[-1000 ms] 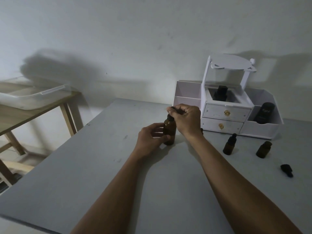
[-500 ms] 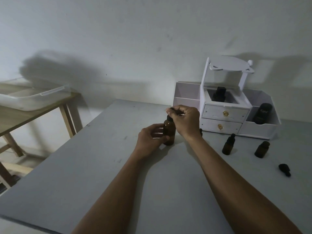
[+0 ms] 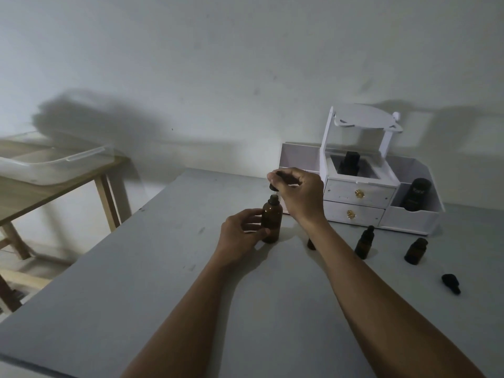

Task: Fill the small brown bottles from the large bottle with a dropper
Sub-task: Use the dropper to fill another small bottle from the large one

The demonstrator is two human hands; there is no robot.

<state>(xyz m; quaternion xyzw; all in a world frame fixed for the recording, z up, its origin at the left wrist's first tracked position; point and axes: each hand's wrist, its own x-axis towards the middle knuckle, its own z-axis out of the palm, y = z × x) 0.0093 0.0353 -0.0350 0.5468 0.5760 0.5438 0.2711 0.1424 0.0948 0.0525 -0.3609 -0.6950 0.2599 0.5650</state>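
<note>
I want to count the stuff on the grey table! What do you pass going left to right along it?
Large brown glass bottle → small capped brown bottle → small open brown bottle → loose black dropper cap.

Left hand [image 3: 242, 236] steadies large bottle [image 3: 272, 222]; right hand [image 3: 300, 197] lifts dropper [image 3: 274, 186].

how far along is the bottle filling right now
Early. Done: one small bottle stands open, its cap lying nearby. In hand: the left hand steadies the large bottle while the right hand holds the dropper just above its neck. Left: nothing shows any small bottle filled; another is capped.
</note>
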